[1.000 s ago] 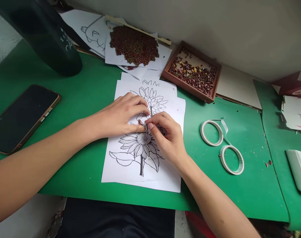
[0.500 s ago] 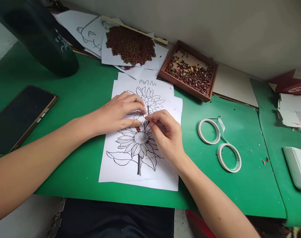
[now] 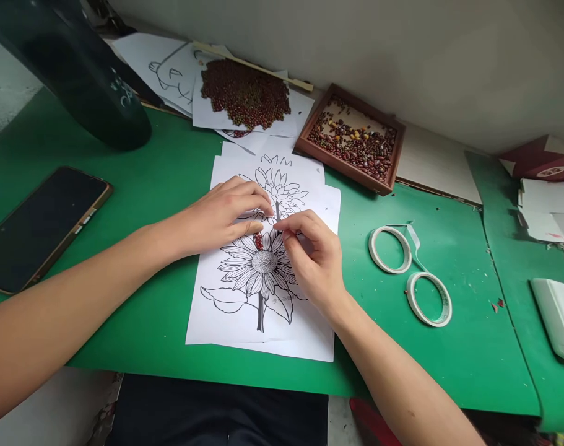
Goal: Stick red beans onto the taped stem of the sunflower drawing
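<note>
Head view: left hand (image 3: 223, 214), fingers parted beside red seeds (image 3: 258, 241), is apparently steadying the paper (image 3: 304, 337); right hand (image 3: 316, 254) is forming a pinch, grasp indiscernible.

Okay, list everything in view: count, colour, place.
flower sheets: count unclear, white, centre
small beans: several, red, on a petal
bean heap: one, dark red, back
bean tray: one, brown, back right
tape rolls: two, white, right
phone: one, black, left
bottle: one, dark green, left
stick: one, pale yellow, back
line drawing: one, white, back left
board: one, beige, right of tray
box: one, maroon, back right
plastic object: one, white, right edge
table: one, green, underneath
wall: one, grey, behind
left hand: one, bare, on sheets
right hand: one, bare, over sheets
</note>
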Demonstrator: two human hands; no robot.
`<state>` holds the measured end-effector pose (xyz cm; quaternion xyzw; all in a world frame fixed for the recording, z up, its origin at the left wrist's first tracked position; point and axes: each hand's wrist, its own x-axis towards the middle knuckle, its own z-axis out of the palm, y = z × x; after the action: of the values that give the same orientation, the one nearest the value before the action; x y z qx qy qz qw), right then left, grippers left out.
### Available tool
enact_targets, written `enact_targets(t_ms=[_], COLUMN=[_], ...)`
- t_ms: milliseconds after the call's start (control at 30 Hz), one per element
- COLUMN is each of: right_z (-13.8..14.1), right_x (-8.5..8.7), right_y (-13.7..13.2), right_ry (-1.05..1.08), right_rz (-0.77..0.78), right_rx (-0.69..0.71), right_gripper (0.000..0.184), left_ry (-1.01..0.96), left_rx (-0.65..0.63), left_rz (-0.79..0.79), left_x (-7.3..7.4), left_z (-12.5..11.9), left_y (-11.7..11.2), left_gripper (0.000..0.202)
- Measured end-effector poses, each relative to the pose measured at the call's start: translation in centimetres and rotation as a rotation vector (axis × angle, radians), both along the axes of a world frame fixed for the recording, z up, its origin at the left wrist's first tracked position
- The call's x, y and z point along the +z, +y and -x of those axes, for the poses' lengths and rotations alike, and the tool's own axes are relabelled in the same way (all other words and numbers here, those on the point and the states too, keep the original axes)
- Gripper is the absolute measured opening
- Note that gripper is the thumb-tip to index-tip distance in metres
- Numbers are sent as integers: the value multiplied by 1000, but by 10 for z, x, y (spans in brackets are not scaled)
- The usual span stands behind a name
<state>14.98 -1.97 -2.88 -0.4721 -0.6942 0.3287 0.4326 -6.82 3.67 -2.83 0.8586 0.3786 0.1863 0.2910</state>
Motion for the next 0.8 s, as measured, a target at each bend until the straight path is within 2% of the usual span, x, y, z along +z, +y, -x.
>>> enact_targets(t_ms=[100, 267, 400, 500, 633, 700, 800], right_z=[0, -5, -23, -53, -101, -120, -136], right_x=[1, 4, 8, 14, 24, 28, 31], right_y=[1, 0, 11, 40, 107, 140, 170], right_ry=[14, 79, -4, -178, -468, -589, -732], right_rz=[-20, -186, -283, -312, -273, -206, -33], right_rx=[-9, -127, -218, -332, -458, -499, -443], right_gripper=[27, 25, 23, 24, 33, 34, 33], left_ry=[11, 29, 54, 82, 121, 164, 203], left_rx=[-2, -26, -29, -60, -120, -156, -195], left_rz=[-13, -33, -80, -142, -303, -418, -515], left_x=[1, 1, -3, -2, 9, 16, 26], left_z=[1, 2, 3, 3, 2, 1, 1], left_y=[0, -1, 0, -1, -9, -15, -23], left_gripper=[21, 30, 36, 36, 28, 16, 24])
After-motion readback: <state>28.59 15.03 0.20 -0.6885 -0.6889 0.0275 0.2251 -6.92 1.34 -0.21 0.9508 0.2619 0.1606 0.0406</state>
